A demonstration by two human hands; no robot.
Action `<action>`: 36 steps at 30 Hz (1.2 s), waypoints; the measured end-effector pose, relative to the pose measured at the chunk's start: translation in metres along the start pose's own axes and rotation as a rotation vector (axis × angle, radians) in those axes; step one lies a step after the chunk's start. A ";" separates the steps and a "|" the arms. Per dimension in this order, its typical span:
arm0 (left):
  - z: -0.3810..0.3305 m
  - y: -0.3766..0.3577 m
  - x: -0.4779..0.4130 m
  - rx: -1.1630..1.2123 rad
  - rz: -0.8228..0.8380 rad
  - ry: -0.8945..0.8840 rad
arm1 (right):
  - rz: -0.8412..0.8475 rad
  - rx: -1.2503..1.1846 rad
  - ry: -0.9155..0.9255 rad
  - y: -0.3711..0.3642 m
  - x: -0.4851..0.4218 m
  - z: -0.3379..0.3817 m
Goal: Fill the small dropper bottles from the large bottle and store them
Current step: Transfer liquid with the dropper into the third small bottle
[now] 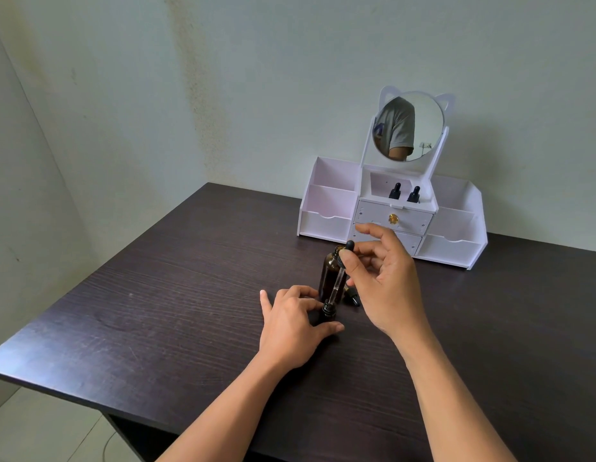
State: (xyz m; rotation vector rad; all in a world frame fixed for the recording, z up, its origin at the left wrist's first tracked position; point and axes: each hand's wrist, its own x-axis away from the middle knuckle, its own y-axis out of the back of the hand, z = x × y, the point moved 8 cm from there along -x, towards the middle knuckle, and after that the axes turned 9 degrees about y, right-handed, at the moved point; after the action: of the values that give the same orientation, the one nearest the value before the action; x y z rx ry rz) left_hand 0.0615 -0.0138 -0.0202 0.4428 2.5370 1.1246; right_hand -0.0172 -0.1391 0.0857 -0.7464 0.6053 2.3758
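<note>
My left hand [290, 328] grips a small dark dropper bottle [328, 313] standing open on the dark table [156, 311]. My right hand [380, 281] pinches a dropper [340, 275] by its black bulb, and the glass tube slants down with its tip at the small bottle's mouth. Just behind stands the large amber bottle [328, 273], uncapped. A small black dropper cap [353, 296] lies on the table beside it. Two small dropper bottles [404, 193] stand in the upper middle compartment of the white organizer [326, 225].
The white organizer has side bins, two drawers with a gold knob [393, 219] and a round cat-ear mirror [408, 126]. It stands at the table's far side against the wall. The table's left edge drops to a tiled floor [40, 428].
</note>
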 end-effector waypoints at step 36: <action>-0.001 0.000 0.001 0.001 -0.001 -0.002 | -0.017 0.076 0.076 0.004 -0.002 0.003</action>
State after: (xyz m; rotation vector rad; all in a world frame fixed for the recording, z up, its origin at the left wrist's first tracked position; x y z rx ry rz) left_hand 0.0607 -0.0141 -0.0198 0.4424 2.5356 1.1223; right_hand -0.0197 -0.1406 0.0901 -0.8082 0.7143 2.3032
